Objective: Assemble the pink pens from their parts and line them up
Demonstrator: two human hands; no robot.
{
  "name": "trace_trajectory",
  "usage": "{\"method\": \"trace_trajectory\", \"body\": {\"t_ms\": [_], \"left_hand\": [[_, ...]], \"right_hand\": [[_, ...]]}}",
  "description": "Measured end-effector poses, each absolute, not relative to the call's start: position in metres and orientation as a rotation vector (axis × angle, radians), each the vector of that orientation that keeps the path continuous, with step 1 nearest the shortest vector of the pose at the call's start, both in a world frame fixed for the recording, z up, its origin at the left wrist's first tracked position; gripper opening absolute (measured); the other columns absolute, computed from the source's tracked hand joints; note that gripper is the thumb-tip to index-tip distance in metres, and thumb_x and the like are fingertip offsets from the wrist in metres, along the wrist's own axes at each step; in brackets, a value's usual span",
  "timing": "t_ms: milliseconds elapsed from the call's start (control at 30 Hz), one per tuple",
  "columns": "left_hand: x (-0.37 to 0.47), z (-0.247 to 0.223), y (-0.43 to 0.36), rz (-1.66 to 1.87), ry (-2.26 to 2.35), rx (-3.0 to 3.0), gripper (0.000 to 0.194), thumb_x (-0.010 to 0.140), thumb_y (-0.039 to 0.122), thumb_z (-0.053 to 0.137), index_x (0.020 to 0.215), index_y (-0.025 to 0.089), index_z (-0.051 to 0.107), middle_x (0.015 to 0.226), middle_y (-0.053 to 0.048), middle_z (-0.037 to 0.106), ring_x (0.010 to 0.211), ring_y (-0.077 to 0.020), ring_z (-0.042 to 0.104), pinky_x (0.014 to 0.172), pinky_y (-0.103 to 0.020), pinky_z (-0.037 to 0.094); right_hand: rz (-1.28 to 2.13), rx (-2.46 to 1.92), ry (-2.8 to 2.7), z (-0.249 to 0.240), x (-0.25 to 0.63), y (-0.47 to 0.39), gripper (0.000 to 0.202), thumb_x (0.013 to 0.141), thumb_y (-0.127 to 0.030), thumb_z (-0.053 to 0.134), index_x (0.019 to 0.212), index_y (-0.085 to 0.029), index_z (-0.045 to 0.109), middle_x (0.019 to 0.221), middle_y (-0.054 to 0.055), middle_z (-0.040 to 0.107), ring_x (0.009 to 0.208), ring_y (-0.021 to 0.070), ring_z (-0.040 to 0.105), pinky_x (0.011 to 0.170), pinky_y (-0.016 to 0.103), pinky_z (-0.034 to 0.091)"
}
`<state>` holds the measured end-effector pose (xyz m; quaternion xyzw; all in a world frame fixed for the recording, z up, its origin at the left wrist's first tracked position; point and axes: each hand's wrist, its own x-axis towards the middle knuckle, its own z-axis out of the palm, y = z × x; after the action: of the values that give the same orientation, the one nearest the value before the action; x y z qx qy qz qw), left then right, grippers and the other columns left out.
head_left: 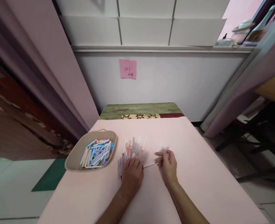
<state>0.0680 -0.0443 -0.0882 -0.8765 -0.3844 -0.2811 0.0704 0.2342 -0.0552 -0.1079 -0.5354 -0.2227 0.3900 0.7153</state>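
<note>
A loose pile of clear and pale pink plastic pieces with thin white sticks lies on the pink tabletop. My left hand rests over the near edge of that pile, fingers bent; what is under its fingertips is hidden. Between my hands a thin white stick with a dark end reaches from the left fingers toward the right ones. To the right of the pile, my right hand pinches a small clear plastic piece, blurred at its tip.
A beige basket of blue, lilac and orange pen-like sticks stands left of the pile. The pink-covered table meets a white wall with a pink note. Dark furniture legs stand at the right.
</note>
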Motion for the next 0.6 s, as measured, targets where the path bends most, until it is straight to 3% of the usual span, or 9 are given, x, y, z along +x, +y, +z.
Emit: {"method": "trace_trajectory", "body": {"t_ms": [133, 233, 333, 433, 600], "left_hand": [[0.066, -0.088, -0.043, -1.018, -1.142, -2.583, 0.013, 0.085, 0.013, 0.049, 0.081, 0.019, 0.06, 0.091, -0.007, 0.065, 0.093, -0.0225, 0.058, 0.089, -0.041, 0.044], [0.058, -0.089, -0.044, -1.209, -1.215, -2.564, 0.011, 0.086, 0.014, 0.049, 0.09, 0.019, 0.058, 0.097, -0.008, 0.065, 0.094, -0.0213, 0.06, 0.088, -0.039, 0.047], [0.049, -0.093, -0.046, -1.373, -1.433, -2.594, 0.012, 0.089, 0.017, 0.048, 0.099, 0.02, 0.053, 0.086, -0.005, 0.066, 0.079, -0.0179, 0.064, 0.073, -0.032, 0.052], [0.044, -0.098, -0.048, -1.444, -1.558, -2.625, 0.009, 0.09, 0.02, 0.047, 0.099, 0.021, 0.051, 0.074, 0.0, 0.064, 0.065, -0.0161, 0.064, 0.064, -0.028, 0.052], [0.047, -0.101, -0.045, -1.409, -1.288, -2.586, 0.018, 0.088, 0.018, 0.051, 0.106, 0.02, 0.054, 0.083, -0.004, 0.066, 0.073, -0.0192, 0.067, 0.069, -0.032, 0.053]], "right_hand": [[0.901, -1.126, -0.415, -0.102, 0.24, -0.055, 0.03, 0.081, -0.045, 0.063, 0.087, -0.019, 0.051, 0.087, 0.004, 0.069, 0.055, 0.0096, 0.058, 0.048, 0.02, 0.043], [0.893, -1.041, -0.423, -0.099, 0.244, -0.052, 0.023, 0.079, -0.037, 0.066, 0.079, -0.019, 0.052, 0.069, -0.003, 0.062, 0.051, 0.0072, 0.05, 0.047, 0.018, 0.039], [0.931, -0.977, -0.395, -0.097, 0.245, -0.049, 0.021, 0.077, -0.034, 0.067, 0.078, -0.019, 0.053, 0.056, -0.007, 0.051, 0.047, 0.0073, 0.045, 0.045, 0.018, 0.036], [1.025, -0.947, -0.357, -0.094, 0.245, -0.047, 0.025, 0.074, -0.035, 0.068, 0.089, -0.019, 0.056, 0.064, -0.005, 0.057, 0.049, 0.0081, 0.048, 0.044, 0.019, 0.037], [1.161, -0.92, -0.333, -0.089, 0.244, -0.048, 0.038, 0.072, -0.035, 0.07, 0.104, -0.019, 0.057, 0.08, 0.001, 0.068, 0.053, 0.0092, 0.053, 0.046, 0.021, 0.043]]}}
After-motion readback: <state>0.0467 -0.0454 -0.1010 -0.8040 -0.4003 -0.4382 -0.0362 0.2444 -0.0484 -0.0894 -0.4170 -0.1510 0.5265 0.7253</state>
